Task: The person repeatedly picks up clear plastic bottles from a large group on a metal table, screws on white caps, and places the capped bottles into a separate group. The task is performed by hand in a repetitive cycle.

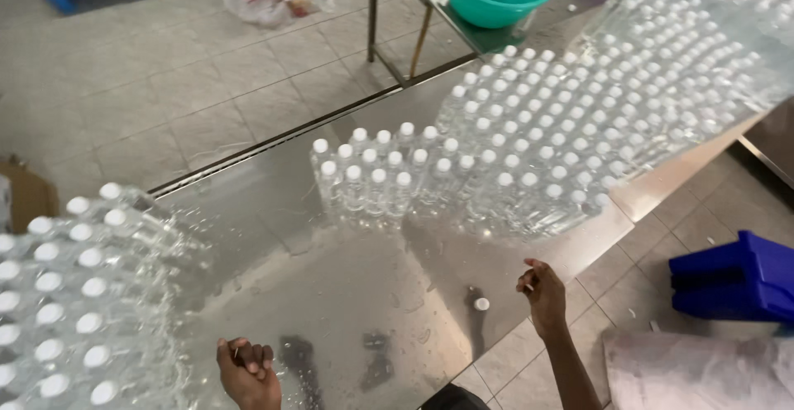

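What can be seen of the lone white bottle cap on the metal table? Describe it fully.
The lone white cap is small, round and plastic-looking. It lies on the shiny steel table near the front edge, apart from the massed clear bottles behind it. A dark reflection stretches beside it on the metal. The right hand, loosely curled, is nearest, just to its right, not touching it. Whether it sits on a bottle cannot be told.

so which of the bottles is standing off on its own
The single bottle on the steel table, just left of the right hand. All the others stand packed in groups; this one stands alone.
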